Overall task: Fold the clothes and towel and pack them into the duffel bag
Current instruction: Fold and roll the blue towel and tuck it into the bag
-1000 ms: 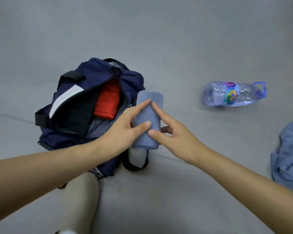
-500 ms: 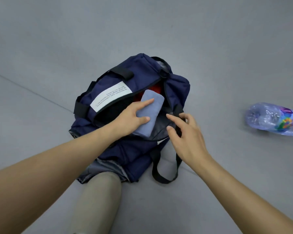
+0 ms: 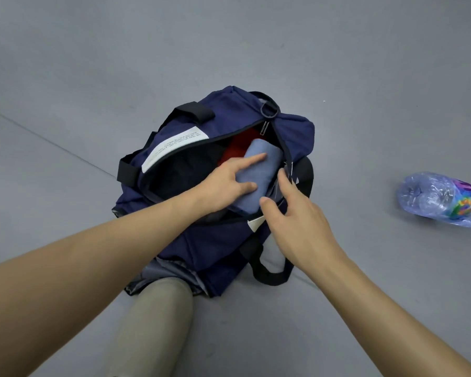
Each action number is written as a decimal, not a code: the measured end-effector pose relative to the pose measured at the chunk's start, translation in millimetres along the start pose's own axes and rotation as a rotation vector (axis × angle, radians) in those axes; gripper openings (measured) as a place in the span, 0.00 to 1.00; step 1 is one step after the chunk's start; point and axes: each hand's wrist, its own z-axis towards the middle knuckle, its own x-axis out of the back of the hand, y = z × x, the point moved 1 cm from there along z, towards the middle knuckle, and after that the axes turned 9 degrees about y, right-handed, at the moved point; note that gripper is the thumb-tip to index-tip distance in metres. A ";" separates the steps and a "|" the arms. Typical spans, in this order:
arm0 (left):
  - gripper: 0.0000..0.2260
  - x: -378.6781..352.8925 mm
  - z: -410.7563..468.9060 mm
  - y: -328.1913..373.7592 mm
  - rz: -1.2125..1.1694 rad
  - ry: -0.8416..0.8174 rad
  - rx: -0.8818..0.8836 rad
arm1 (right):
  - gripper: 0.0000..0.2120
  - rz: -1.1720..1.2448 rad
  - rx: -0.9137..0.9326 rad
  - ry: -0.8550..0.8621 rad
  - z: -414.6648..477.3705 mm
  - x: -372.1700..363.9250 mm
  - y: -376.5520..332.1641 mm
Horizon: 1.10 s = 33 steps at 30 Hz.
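A navy duffel bag (image 3: 218,126) lies unzipped on the grey floor in front of me. Inside it a folded red garment (image 3: 238,146) shows beside a dark one (image 3: 191,170). A rolled light-blue cloth (image 3: 261,170) lies in the bag's mouth, over the red garment. My left hand (image 3: 226,183) holds this roll, index finger stretched along its top and thumb against its near side. My right hand (image 3: 297,221) is at the bag's right rim, fingers curled on the rim's edge by the roll.
A crushed clear plastic bottle (image 3: 441,200) with a coloured label lies on the floor to the right. A black strap loop (image 3: 272,276) trails from the bag's near side. My knee in beige trousers (image 3: 152,322) is just below the bag.
The blue roll went from the floor beside the bag into the bag's mouth, carried by my left hand. My right hand left the roll and took the bag's right rim.
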 end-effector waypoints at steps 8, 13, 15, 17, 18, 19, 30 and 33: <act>0.25 -35.2 34.6 -2.6 0.071 -0.080 0.040 | 0.28 -0.029 0.029 0.007 -22.8 24.3 -17.4; 0.32 -41.9 23.4 -29.0 0.203 -0.087 0.058 | 0.31 -0.108 -0.004 -0.024 -14.1 15.4 5.9; 0.32 -41.5 21.1 -30.4 0.240 -0.094 0.023 | 0.31 -0.100 -0.015 -0.010 -11.0 8.5 16.4; 0.31 -38.0 16.2 -29.4 0.368 -0.065 -0.057 | 0.32 -0.106 -0.007 0.002 -9.6 3.2 24.7; 0.30 -35.5 11.8 -27.2 0.454 -0.035 -0.113 | 0.32 -0.111 0.000 0.004 -9.7 0.8 28.0; 0.29 -33.3 7.2 -26.0 0.530 -0.004 -0.166 | 0.32 -0.112 0.004 0.003 -9.9 -1.4 30.7; 0.39 -30.0 12.8 -21.7 0.881 -0.196 -0.239 | 0.31 -0.070 0.059 0.015 -23.6 2.0 32.7; 0.36 -41.5 17.8 -11.2 0.860 -0.087 -0.206 | 0.32 -0.078 0.061 -0.002 -25.8 -1.0 35.5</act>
